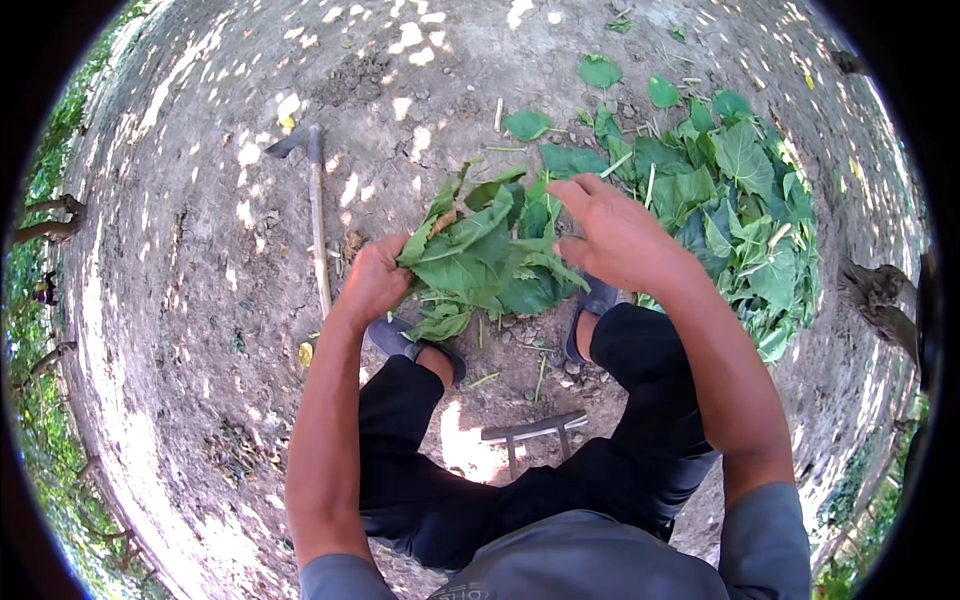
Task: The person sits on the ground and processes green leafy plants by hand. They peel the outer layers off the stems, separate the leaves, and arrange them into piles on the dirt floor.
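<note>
My left hand (379, 277) is closed around the end of a leafy green branch (469, 262), which extends to the right above my feet. The broad leaves hide its stem. My right hand (619, 236) is at the branch's far side, thumb and forefinger apart with leaves showing in the gap. Whether its fingertips touch a leaf is hard to tell. Just beyond that hand, a large heap of picked green leaves (742, 202) lies on the soil, with short cut stem pieces among them.
A hoe-like tool (318, 210) with a wooden handle lies left of the branch. Loose leaves (527, 125) are scattered ahead on bare dirt (225, 315). Between my legs shows the edge of a low stool (534, 427). A tree trunk (881, 296) stands at the right.
</note>
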